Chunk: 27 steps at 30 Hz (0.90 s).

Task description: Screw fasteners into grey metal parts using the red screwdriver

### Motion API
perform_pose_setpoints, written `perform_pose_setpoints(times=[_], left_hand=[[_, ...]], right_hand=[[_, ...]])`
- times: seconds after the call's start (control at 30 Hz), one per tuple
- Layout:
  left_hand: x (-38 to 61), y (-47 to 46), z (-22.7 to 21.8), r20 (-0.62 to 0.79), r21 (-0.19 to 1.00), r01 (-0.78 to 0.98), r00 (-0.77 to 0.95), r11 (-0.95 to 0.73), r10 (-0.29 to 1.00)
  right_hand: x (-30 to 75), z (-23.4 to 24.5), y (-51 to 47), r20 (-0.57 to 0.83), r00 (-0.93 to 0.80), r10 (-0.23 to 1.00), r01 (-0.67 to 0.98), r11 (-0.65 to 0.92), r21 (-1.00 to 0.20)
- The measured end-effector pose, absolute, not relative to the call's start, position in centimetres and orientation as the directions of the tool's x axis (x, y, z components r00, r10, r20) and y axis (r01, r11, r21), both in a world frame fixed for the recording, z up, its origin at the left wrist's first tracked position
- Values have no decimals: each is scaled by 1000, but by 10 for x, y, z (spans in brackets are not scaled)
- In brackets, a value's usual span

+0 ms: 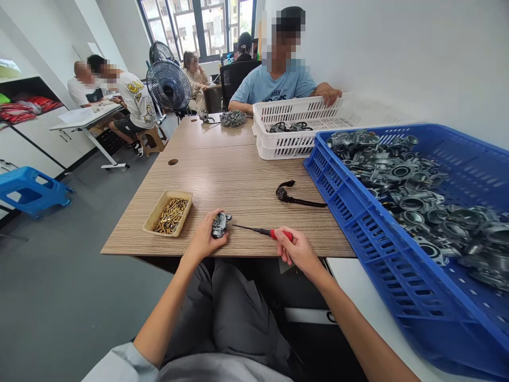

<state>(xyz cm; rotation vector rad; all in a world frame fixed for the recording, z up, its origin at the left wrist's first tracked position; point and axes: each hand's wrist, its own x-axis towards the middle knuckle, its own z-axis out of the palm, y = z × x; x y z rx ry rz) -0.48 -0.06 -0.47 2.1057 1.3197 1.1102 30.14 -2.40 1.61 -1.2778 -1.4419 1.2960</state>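
My left hand (pixel 207 237) is closed around a small grey metal carburetor (pixel 219 225), held on the table near its front edge. In my right hand (pixel 295 247) is a screwdriver (pixel 260 231) with a red and black handle and a long thin shaft. Its tip reaches the right side of the carburetor; whether it sits in a screw is too small to tell. Left of my left hand stands a cream tray (pixel 148 225) of small brass parts (pixel 170 215). Part of the carburetor is hidden by my fingers.
A black wristwatch (pixel 282 193) lies beyond my right hand. A blue crate (pixel 358 212) full of carburetors (pixel 413 201) stands at the right. Behind it, a white crate (pixel 278 146) holds a few parts, with a person's hand (pixel 329 94) on its rim. Fans and other people are further back.
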Motion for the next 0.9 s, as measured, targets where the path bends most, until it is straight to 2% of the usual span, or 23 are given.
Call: perform_pose_setpoints(times=[0.9], left_hand=[[-4,-1,-3,404,687,562,232,-461,885]], right_hand=[[302,19,-24,-77,-162,984,189,-46,-981]])
